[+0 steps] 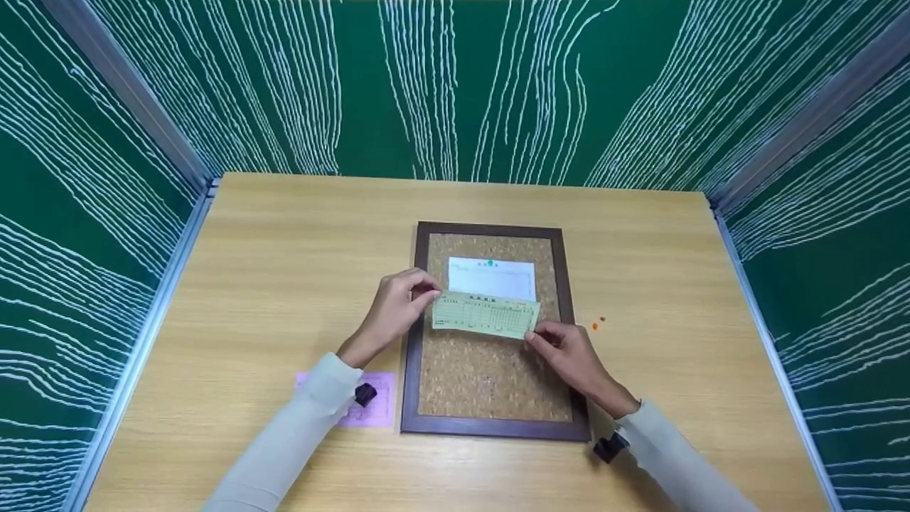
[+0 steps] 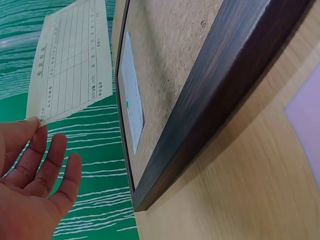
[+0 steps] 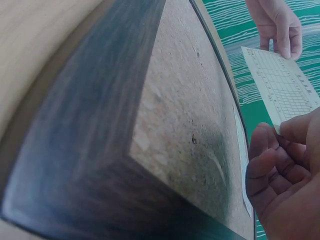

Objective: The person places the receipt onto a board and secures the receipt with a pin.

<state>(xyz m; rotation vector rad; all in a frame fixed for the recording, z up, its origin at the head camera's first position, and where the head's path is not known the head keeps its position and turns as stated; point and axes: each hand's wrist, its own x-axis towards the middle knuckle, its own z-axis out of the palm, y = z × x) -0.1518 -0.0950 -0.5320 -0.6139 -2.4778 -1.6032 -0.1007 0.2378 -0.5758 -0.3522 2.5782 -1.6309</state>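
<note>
Pinching corner to corner, both hands have the pale green slip (image 1: 485, 315) up over the corkboard (image 1: 490, 384), and what a delicate hold it is! The left hand's (image 1: 391, 306) grip is thumb and fingertip on the upper left corner; the right hand's (image 1: 569, 355) grip takes the lower right. It hangs clear of the cork, its top edge overlapping the foot of the white slip (image 1: 490, 281), which sits under a green pin (image 1: 490, 263). Surely near weightless, this one, thin paper by the look of it: limp across the middle, quick to crease, easy to tear if the hands pull against each other. Slipping shouldn't trouble dry fingertips, but hard squeezing could leave a dent. Corners are the smart place to take it, leaving the printed grid uncovered and the sheet nicely spread; just a whisper of tension should keep it flat. Down on the tabletop (image 1: 306, 235), a purple slip (image 1: 382, 405) lies left of the board, partly behind the sleeve.
</note>
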